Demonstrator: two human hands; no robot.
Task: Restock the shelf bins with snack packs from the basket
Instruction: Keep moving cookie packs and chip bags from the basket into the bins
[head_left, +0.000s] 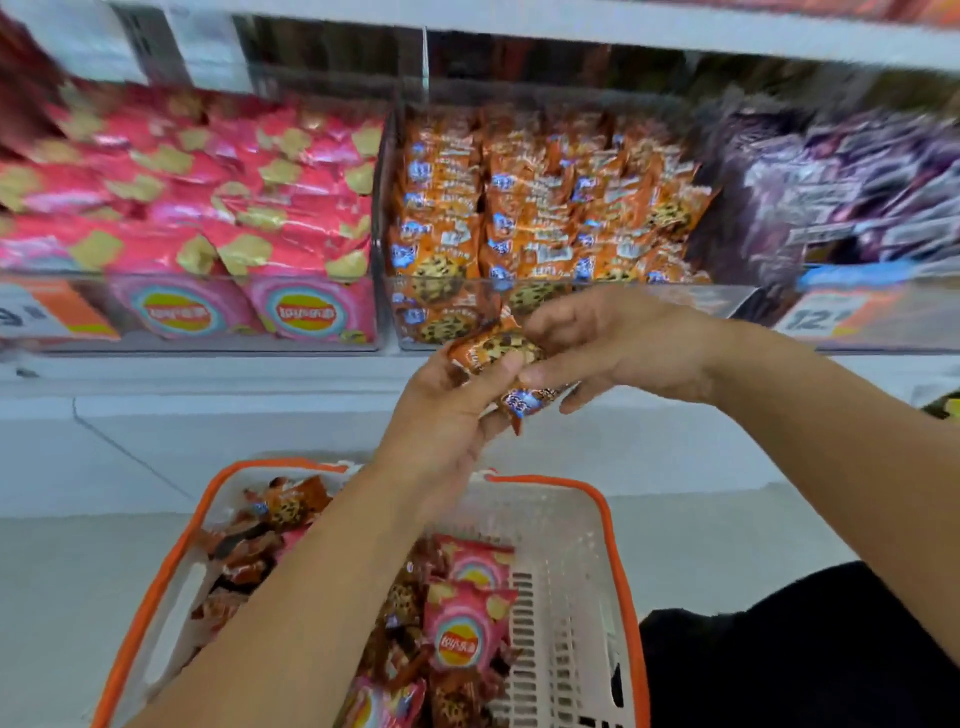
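An orange cookie pack (496, 349) sits between both hands in front of the shelf, just below the lip of the middle bin (571, 291), and a second orange pack (530, 401) pokes out beneath it. The left hand (447, 415) rises from the basket with its forearm slanting up and to the right, thumb and curled fingers pinching the packs from below. The right hand (618, 345) reaches in from the right with its wrist level, fingers bent over the upper pack's far end, gripping it too. So two packs are visible in the hands; whether more lie behind the fingers cannot be told. The middle bin is crowded with matching orange cookie packs standing in about three rows, too many and too blurred to count. Left of it, a bin of pink chip bags (208, 208) is also full; right of it lies a bin of purple packs (841, 187), heavily blurred. Below, the white basket with an orange rim (613, 545) holds roughly three pink chip bags (462, 629) and a heap of brown-orange cookie packs (249, 551), uncountable.
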